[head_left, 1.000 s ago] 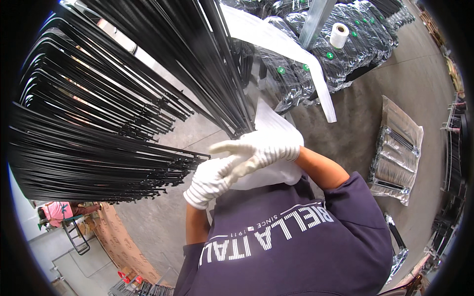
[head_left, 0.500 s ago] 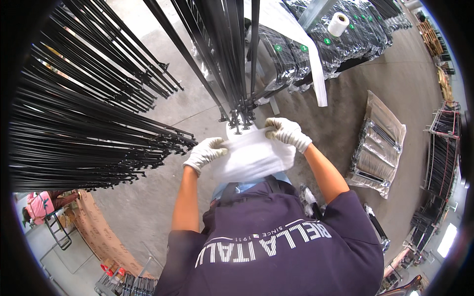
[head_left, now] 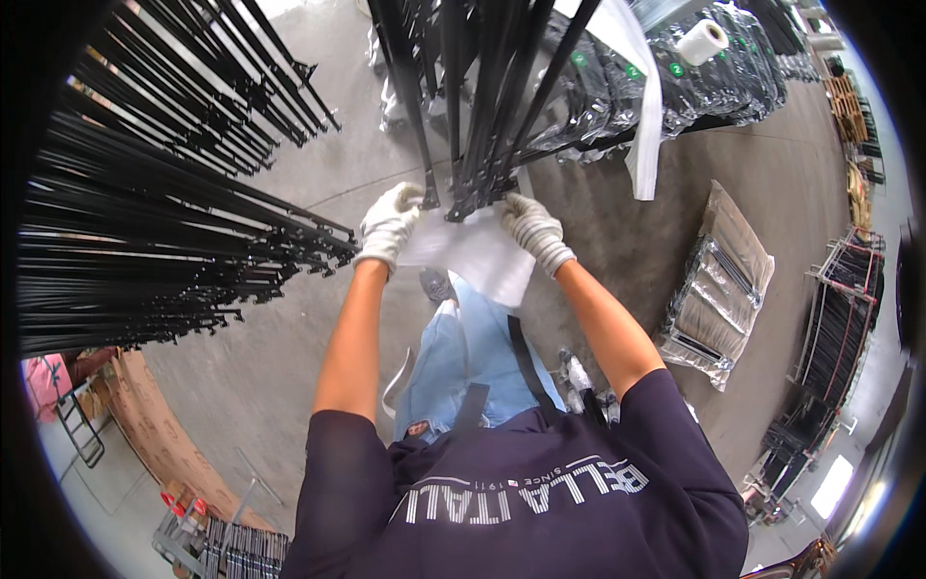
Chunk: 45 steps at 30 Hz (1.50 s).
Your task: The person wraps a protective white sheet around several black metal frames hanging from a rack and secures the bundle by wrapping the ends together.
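A white, thin sheet, perhaps foam wrap, spreads between my gloved hands, its lower edge hanging loose. My left hand pinches it on the left, close to the foot of a black metal bar. On the right, my right hand has its fingers closed at the sheet's other side. Several hanging black bars come down in a bunch between the hands, their bracketed lower ends against the upper part of the sheet. The fingertips of both hands are partly hidden by the sheet and bar ends.
Dense rows of hanging black bars fill the left side. Plastic-wrapped bundles lie on a rack at the upper right, with a white roll and a trailing white strip. A wrapped flat package rests on the floor at right.
Both hands have moved up and away from my body with the white sheet, toward the lower ends of the bars. The sheet now spreads behind and below the bar ends.
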Available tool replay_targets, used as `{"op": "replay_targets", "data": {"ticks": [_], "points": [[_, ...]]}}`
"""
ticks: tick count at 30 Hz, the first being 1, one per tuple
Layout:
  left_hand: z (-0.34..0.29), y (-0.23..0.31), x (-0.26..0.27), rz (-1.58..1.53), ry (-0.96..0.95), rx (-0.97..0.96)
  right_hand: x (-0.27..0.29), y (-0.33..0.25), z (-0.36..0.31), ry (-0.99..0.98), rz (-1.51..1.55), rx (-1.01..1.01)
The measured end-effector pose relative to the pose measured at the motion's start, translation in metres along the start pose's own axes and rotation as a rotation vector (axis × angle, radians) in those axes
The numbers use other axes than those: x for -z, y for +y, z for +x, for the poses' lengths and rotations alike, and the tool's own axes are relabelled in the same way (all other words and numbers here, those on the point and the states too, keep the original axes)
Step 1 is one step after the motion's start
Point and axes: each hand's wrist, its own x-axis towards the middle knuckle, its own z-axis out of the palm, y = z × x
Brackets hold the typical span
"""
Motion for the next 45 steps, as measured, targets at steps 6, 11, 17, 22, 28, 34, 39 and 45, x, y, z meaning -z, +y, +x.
{"op": "replay_targets", "data": {"ticks": [6,11,17,22,28,34,39,45], "points": [[-0.002,0.058,0.023,0.111,-0.188,0.029,0.012,-0.019,0.017,-0.283,-0.033,0.063],[0.006,0.084,0.028,-0.076,-0.447,0.013,-0.002,-0.015,0.015,-0.260,0.174,0.018],[0.026,0.093,0.028,-0.144,-0.683,-0.041,-0.044,-0.019,-0.010,-0.148,0.336,-0.003],[0.033,0.067,0.020,0.107,-0.532,-0.170,-0.029,-0.042,-0.020,-0.103,0.195,-0.088],[0.006,0.075,0.038,-0.291,-0.608,0.064,-0.033,-0.030,-0.017,0.098,0.654,-0.118],[-0.007,0.095,0.045,-0.244,-0.623,-0.023,-0.059,-0.030,-0.024,0.127,1.010,-0.096],[-0.010,0.114,0.045,-0.418,-0.726,-0.018,-0.043,-0.023,-0.037,-0.144,0.243,-0.087],[-0.014,0.107,0.045,-0.223,-0.773,0.063,0.014,-0.110,-0.113,0.229,-0.224,0.337]]}}
